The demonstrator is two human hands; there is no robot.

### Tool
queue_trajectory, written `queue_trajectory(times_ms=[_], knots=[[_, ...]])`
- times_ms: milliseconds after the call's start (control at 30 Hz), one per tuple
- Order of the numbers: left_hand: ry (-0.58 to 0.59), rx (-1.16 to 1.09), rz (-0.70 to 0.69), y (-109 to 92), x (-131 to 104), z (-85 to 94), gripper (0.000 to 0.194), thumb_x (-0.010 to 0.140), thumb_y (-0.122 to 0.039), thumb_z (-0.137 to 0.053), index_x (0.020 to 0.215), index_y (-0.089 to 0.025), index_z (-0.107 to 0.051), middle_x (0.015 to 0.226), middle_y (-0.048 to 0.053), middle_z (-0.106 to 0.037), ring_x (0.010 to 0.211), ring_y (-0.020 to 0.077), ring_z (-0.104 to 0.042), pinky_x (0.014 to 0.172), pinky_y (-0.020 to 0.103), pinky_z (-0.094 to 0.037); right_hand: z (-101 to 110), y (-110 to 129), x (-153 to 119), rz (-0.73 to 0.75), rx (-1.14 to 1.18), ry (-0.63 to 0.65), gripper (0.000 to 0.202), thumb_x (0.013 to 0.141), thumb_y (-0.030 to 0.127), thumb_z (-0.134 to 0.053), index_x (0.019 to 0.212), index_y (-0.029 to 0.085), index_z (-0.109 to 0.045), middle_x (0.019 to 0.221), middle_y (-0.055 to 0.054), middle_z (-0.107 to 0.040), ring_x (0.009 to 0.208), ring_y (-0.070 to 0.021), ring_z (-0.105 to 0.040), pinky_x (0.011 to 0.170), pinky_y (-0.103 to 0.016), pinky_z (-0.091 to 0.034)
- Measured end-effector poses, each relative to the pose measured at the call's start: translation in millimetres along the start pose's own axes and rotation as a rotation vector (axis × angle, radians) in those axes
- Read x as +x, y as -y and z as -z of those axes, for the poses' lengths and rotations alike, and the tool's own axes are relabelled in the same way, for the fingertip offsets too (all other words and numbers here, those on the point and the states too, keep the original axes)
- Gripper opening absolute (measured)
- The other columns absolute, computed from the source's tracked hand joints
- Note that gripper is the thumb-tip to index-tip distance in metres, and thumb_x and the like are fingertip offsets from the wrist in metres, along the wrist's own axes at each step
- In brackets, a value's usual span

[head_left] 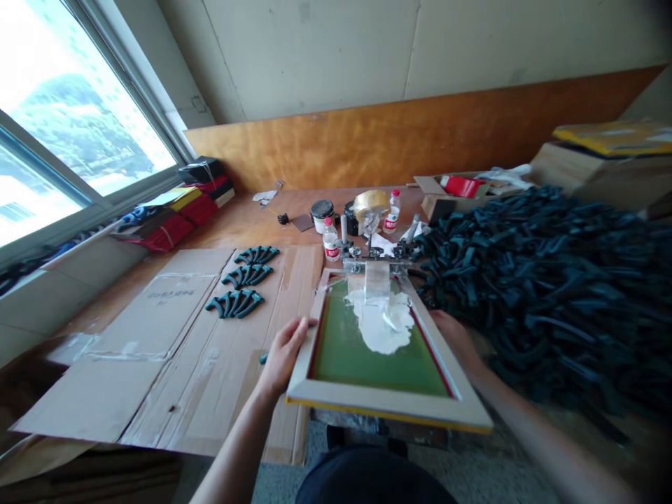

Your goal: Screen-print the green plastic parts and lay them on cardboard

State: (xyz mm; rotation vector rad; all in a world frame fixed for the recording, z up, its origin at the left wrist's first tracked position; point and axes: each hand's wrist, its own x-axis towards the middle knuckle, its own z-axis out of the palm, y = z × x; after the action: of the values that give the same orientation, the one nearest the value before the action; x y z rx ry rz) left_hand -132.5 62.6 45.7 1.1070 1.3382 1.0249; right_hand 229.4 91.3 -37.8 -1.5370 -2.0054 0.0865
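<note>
A screen frame (386,409) with a green mesh (362,371) lies tilted in front of me, white paste (386,325) pooled toward its far end. Above the paste, a clear blade-like plate (376,280) hangs from a metal clamp bar. My left hand (286,353) is closed at the frame's left edge, fingertips against its side. Just left of it, the end of a dark green part (263,358) shows, the rest hidden by the hand. My right hand (456,339) is at the frame's right side, blurred, its fingers partly hidden.
Dark green curved pieces (240,304) sit in three rows on flattened cardboard (141,315) at left. A large heap of dark parts (530,280) fills the right. Behind the frame are bottles (330,241), a jar (321,215) and a tape roll (372,201); boxes (603,168) stand back right.
</note>
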Motion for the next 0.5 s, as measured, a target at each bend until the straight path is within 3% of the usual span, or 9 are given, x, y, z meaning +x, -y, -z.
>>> queue_trajectory(times_ms=[100, 200, 267, 367, 500], knots=[[0.044, 0.121, 0.084, 64, -2, 0.9, 0.067, 0.080, -0.057, -0.055, 0.134, -0.016, -0.048, 0.066, -0.004, -0.057, 0.056, 0.0112, -0.050, 0.053, 0.021, -0.036, 11, 7, 43, 0.027, 0.037, -0.057, 0.033, 0.090, 0.030, -0.049, 0.120, 0.018, -0.059, 0.114, -0.012, -0.059, 0.101, -0.0262, -0.059, 0.086, -0.040, -0.051], [0.006, 0.327, 0.055, 102, 8, -2.0, 0.065, 0.085, -0.049, -0.049, 0.141, -0.018, -0.039, 0.061, -0.006, -0.050, 0.055, 0.0112, -0.046, 0.053, 0.022, -0.033, 3, 43, 81, 0.167, -0.032, 0.046, 0.052, 0.079, 0.028, -0.068, 0.126, 0.018, -0.050, 0.127, -0.014, -0.050, 0.117, -0.0289, -0.049, 0.096, -0.042, -0.044], [0.017, 0.412, 0.055, 110, 13, -2.4, 0.062, 0.086, -0.046, -0.047, 0.142, -0.019, -0.039, 0.063, -0.005, -0.052, 0.058, 0.0122, -0.048, 0.055, 0.023, -0.034, -8, 66, 88, 0.200, -0.104, 0.214, 0.039, 0.076, 0.021, -0.070, 0.112, 0.018, -0.056, 0.111, -0.011, -0.058, 0.106, -0.0265, -0.053, 0.090, -0.038, -0.046], [0.039, 0.456, 0.069, 109, 15, -1.3, 0.060, 0.087, -0.045, -0.045, 0.141, -0.018, -0.041, 0.069, -0.003, -0.057, 0.063, 0.0141, -0.053, 0.060, 0.025, -0.037, -17, 80, 67, 0.240, -0.142, 0.397, 0.012, 0.080, 0.009, -0.060, 0.087, 0.018, -0.057, 0.087, -0.006, -0.061, 0.088, -0.0209, -0.056, 0.077, -0.030, -0.045], [0.033, 0.454, 0.081, 104, 12, -1.6, 0.060, 0.087, -0.047, -0.044, 0.139, -0.017, -0.043, 0.074, -0.001, -0.061, 0.068, 0.0158, -0.056, 0.064, 0.026, -0.039, -4, 71, 23, 0.503, -0.065, 0.442, 0.021, 0.080, 0.001, -0.046, 0.082, 0.016, -0.059, 0.085, -0.007, -0.061, 0.087, -0.0206, -0.053, 0.076, -0.030, -0.042]])
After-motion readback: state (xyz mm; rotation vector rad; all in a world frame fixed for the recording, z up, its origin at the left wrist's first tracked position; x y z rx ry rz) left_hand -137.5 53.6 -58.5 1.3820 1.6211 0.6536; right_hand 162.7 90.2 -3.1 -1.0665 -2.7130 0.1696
